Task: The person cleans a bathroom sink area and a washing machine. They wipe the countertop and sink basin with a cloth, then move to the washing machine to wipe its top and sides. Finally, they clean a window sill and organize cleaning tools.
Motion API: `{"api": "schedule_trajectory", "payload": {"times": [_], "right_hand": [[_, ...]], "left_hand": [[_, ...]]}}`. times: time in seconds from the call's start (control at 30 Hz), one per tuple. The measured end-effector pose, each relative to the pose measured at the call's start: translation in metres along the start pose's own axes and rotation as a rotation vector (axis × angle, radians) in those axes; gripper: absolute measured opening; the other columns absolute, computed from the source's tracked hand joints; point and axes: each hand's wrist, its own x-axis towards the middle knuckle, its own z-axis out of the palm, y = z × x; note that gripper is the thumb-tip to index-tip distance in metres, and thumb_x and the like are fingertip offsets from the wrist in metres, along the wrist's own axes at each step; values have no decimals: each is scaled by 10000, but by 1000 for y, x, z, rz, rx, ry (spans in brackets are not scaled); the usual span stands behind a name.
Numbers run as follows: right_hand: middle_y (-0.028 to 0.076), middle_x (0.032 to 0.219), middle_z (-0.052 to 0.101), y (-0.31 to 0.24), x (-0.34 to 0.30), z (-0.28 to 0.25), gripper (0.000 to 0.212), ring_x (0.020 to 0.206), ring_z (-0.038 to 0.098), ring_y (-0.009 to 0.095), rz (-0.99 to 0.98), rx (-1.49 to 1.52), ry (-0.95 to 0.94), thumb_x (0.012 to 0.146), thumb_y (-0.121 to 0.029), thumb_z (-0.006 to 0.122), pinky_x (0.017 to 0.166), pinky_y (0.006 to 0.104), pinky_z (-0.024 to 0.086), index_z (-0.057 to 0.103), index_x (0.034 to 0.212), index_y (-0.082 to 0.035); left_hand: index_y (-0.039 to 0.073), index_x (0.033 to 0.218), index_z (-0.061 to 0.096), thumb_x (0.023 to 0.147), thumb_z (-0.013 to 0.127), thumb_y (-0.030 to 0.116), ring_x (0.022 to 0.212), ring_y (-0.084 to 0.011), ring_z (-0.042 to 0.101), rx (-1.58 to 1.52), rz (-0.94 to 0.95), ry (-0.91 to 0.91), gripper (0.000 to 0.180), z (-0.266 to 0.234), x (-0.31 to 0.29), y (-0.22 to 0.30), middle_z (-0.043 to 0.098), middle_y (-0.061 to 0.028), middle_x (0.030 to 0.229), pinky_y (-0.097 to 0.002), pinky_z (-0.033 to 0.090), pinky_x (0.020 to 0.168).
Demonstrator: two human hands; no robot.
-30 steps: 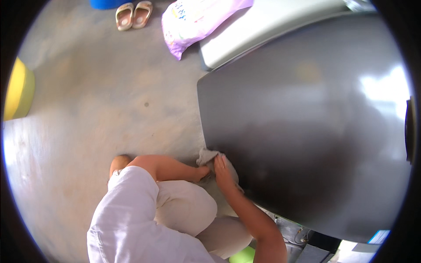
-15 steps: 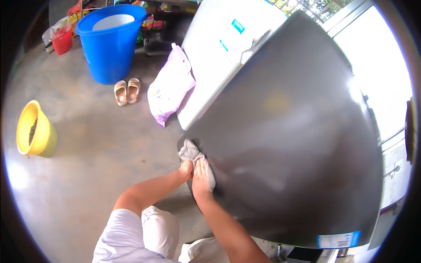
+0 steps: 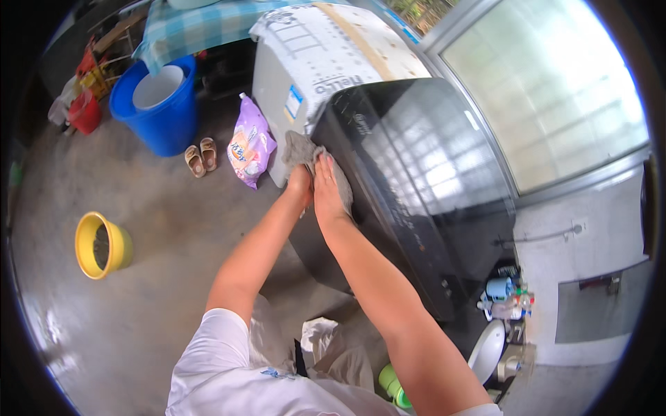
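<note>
Both hands at a grey cloth on the corner of a black machine.
The cloth [image 3: 298,148] lies bunched at the left edge of the machine [image 3: 409,166], its upper end close to a white cabinet [image 3: 270,90]. The right hand [image 3: 329,188] is laid flat over it, fingers straight and together, pressing rather than clasping. The left hand [image 3: 300,183], just beside, has its fingers curled in against the cloth; they are partly hidden, so I cannot tell whether it grips. A purple bag [image 3: 248,154] leans by the cabinet, with slippers [image 3: 195,161] near it on the floor [image 3: 187,222]. Behind them stands a blue tub [image 3: 166,130] with a white basin [image 3: 154,91] inside. A yellow bucket [image 3: 121,251] sits well apart to the left.
</note>
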Motion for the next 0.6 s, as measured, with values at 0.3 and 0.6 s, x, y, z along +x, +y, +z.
{"api": "schedule_trajectory", "payload": {"times": [0.3,0.6], "right_hand": [[151,1474,385,104,-24,22,572,1416,288,290,182,1114,452,924,-357,505,1172,460,172,435,1400,-47],[199,1420,439,149,-118,181,633,1389,329,327,774,1211,364,936,-491,461,1163,475,179,490,1341,-6]], "left_hand": [[42,1363,450,997,424,343,1242,-286,492,393,202,-3,475,74,7,47,516,-129,1355,-376,411,1043],[198,1520,232,873,534,396,1460,-381,140,2470,681,-1,741,174,-25,1,219,-175,1564,-637,170,1114]]}}
